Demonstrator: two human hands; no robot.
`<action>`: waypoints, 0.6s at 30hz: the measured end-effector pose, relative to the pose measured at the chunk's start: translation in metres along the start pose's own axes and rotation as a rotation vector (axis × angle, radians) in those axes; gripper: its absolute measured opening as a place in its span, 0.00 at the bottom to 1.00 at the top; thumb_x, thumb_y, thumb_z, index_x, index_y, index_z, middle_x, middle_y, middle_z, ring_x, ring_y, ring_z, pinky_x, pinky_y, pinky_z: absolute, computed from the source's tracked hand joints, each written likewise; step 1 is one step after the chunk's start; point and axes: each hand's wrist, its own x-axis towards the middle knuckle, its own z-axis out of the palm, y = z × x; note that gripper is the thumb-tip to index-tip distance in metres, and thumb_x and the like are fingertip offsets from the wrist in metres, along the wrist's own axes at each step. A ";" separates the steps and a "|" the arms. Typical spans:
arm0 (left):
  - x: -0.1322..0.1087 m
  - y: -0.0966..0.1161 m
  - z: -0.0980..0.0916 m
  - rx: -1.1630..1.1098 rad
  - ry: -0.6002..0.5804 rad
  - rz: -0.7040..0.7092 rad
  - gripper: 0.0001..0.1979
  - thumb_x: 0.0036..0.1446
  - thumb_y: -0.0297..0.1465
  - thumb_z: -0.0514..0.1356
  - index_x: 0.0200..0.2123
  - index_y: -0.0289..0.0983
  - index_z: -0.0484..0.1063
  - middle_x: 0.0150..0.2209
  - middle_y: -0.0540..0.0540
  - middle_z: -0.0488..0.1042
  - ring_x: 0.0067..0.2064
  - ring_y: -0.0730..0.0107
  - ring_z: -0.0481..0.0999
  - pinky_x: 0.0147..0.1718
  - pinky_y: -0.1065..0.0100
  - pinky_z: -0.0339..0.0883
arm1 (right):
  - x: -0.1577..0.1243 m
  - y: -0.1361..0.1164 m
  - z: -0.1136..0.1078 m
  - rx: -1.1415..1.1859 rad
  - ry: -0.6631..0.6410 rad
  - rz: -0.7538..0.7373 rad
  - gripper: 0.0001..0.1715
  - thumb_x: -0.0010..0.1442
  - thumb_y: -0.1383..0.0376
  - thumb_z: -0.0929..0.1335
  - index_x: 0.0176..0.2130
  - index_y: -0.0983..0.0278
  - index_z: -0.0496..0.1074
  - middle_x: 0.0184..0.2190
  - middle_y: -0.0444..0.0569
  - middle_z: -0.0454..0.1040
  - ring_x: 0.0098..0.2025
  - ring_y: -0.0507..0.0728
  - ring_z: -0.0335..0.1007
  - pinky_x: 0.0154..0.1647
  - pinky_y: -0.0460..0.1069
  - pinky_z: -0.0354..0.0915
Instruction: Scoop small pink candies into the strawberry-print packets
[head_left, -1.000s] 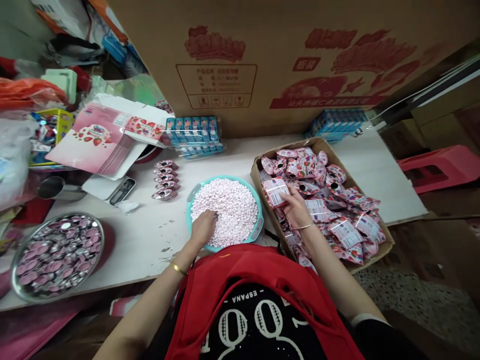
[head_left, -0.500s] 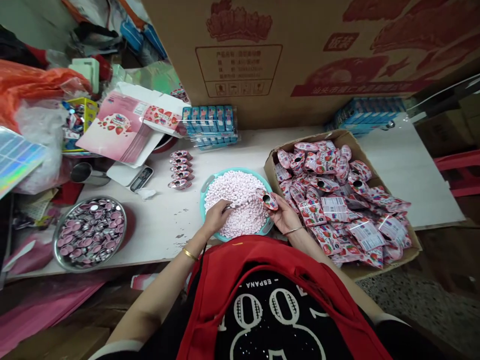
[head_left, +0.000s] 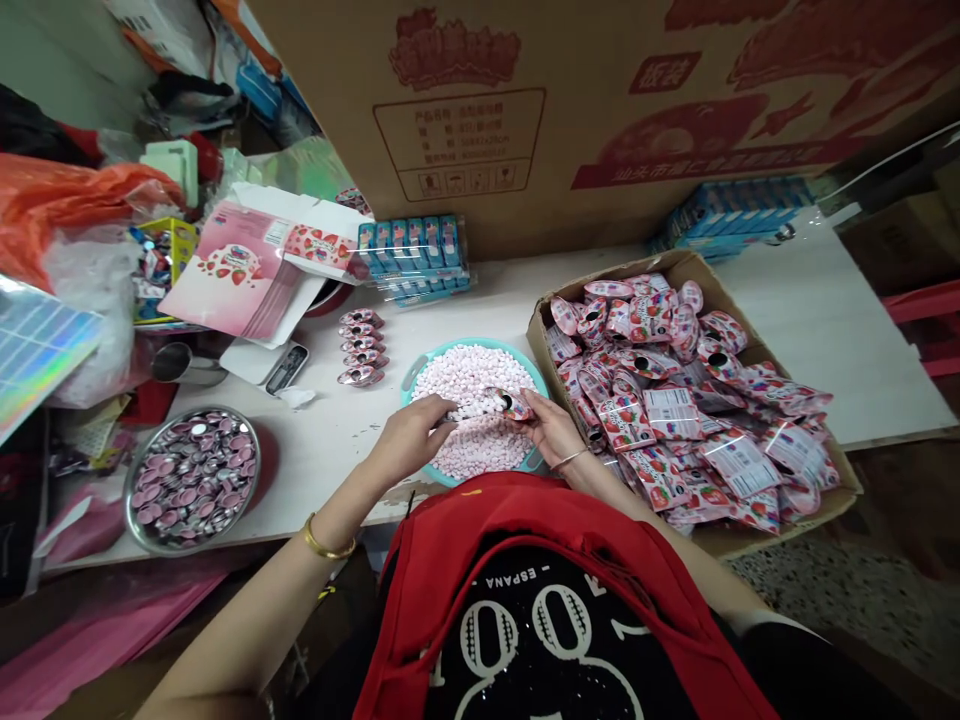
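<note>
A small pink strawberry-printed pouch [head_left: 508, 404] is pinched in the right hand [head_left: 550, 430] above the teal plastic basin [head_left: 531, 364] of pink-white candy pellets [head_left: 469, 375]. Its long axis is laid roughly level, with the dark opening turned leftward. The left hand [head_left: 409, 438] is held loosely cupped just beside that opening; whether pellets are held in it cannot be told.

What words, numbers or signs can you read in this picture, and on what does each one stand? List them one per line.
"ESPANA", upside down in this view, on the black shirt under the red apron.
Large white rounded digits below it on the shirt, cut off: not sure.
Red Chinese characters and a framed label table on the big cardboard box: too blurred to read.
Print on the strawberry packets and the blue boxes: too small to read.
</note>
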 end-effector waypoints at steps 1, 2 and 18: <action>0.003 0.008 -0.005 0.081 -0.033 -0.008 0.09 0.63 0.32 0.56 0.45 0.38 0.71 0.41 0.44 0.75 0.44 0.60 0.75 0.41 0.62 0.69 | -0.002 0.001 0.002 -0.014 -0.013 0.010 0.19 0.46 0.63 0.78 0.38 0.65 0.75 0.29 0.44 0.77 0.28 0.52 0.74 0.27 0.46 0.74; 0.006 0.016 -0.009 0.166 -0.071 -0.019 0.08 0.62 0.31 0.56 0.43 0.37 0.72 0.40 0.43 0.75 0.43 0.59 0.75 0.39 0.62 0.69 | -0.004 0.001 0.003 -0.028 -0.028 0.020 0.22 0.44 0.64 0.79 0.39 0.65 0.75 0.30 0.44 0.78 0.28 0.52 0.73 0.28 0.46 0.74; -0.004 0.010 -0.036 0.589 -0.109 -0.130 0.09 0.64 0.29 0.53 0.41 0.36 0.72 0.37 0.42 0.73 0.40 0.56 0.73 0.31 0.62 0.63 | -0.004 -0.009 -0.011 -0.283 0.049 -0.112 0.22 0.41 0.55 0.77 0.36 0.64 0.77 0.33 0.44 0.77 0.31 0.51 0.71 0.25 0.43 0.65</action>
